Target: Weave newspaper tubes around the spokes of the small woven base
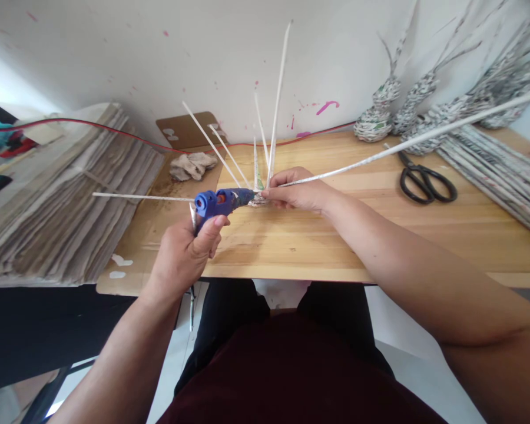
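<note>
My left hand (188, 247) is wrapped round the handle of a blue glue gun (221, 201). The gun's nozzle points right and meets a small woven paper piece (258, 200) low on the table. Several thin rolled-paper sticks (212, 144) fan up and out from that piece. Pinched in the fingers of my right hand (291, 188) is the near end of a long white paper stick (380, 154), which runs up to the right. The right fingertips are at the piece, close beside the nozzle, and hide part of it.
Black-handled scissors (426, 182) lie on the wooden table (318, 247) at right, near a bundle of paper sticks (494, 182). Woven paper vases (377, 112) stand against the wall. Stacked paper (70, 206) fills the left, beside a crumpled cloth (193, 166). A red cord (145, 141) runs behind.
</note>
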The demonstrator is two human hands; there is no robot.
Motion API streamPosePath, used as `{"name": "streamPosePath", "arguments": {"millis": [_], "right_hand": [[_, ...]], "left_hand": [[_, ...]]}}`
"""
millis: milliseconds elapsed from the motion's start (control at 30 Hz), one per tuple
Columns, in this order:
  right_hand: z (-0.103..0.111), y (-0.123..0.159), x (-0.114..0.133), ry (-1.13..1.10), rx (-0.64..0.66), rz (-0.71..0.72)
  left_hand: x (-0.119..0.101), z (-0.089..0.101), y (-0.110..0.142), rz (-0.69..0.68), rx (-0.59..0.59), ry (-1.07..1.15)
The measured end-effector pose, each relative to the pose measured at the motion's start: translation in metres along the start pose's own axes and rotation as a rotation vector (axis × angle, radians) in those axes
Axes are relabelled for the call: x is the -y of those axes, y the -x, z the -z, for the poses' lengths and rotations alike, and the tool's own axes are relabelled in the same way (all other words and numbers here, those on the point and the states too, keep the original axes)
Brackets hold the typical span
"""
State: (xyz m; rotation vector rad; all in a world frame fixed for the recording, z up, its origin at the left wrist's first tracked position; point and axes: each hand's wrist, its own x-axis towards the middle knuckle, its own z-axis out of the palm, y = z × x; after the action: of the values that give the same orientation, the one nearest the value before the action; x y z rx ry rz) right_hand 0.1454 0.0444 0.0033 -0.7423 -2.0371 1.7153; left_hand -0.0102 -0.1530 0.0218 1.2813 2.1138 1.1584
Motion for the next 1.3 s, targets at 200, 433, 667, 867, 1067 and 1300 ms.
{"name": "streamPosePath", "arguments": {"millis": [200, 433, 667, 867, 1067, 1300], "right_hand": [[0.0003, -0.0009, -0.0027, -0.007, 0.005, 0.02], [-0.0005, -0.0004, -0.0009, 0.005, 0.009, 0.015], [0.0006, -0.0005, -0.0018, 0.009, 0.018, 0.019], [0.001, -0.0009, -0.0033, 0.014, 0.009, 0.017], [0.0004, -0.0011, -0.002, -0.008, 0.006, 0.008], [0.0011, -0.0025, -0.0048, 0.004, 0.013, 0.023]], "left_hand": [[-0.0026, 0.0002, -0.0011, 0.003, -0.002, -0.037], [-0.0017, 0.0022, -0.0007, -0.011, -0.017, -0.07], [-0.003, 0.0022, -0.0005, -0.008, -0.017, -0.112], [-0.0022, 0.0031, -0.0004, -0.004, -0.03, -0.116], [-0.0048, 0.0036, -0.0002, 0.008, -0.043, -0.143], [-0.003, 0.0049, 0.002, -0.004, -0.046, -0.136]]}}
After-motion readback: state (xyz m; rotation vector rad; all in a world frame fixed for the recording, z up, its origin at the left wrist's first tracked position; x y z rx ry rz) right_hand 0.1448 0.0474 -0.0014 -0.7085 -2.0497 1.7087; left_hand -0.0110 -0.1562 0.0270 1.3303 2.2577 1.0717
